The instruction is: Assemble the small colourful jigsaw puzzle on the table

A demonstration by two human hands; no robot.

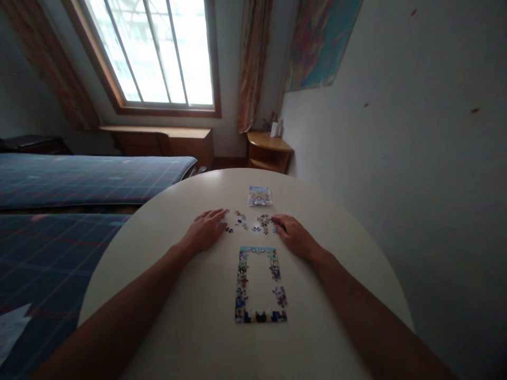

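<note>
Sorting loose pieces [264,222], I judge: left hand [204,230] spread at eleven o'clock, right hand [293,236] curled at one, grip unclear; the border [241,285] likely needs filling at three next.

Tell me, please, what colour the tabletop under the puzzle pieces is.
The tabletop is plain cream, showing best in the head view.

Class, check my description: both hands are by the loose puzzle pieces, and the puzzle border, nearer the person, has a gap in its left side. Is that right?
Not quite: the puzzle border has its gap in the right side, not the left, as the head view shows. It does lie nearer the person, and the left hand and right hand are both by the loose puzzle pieces.
</note>
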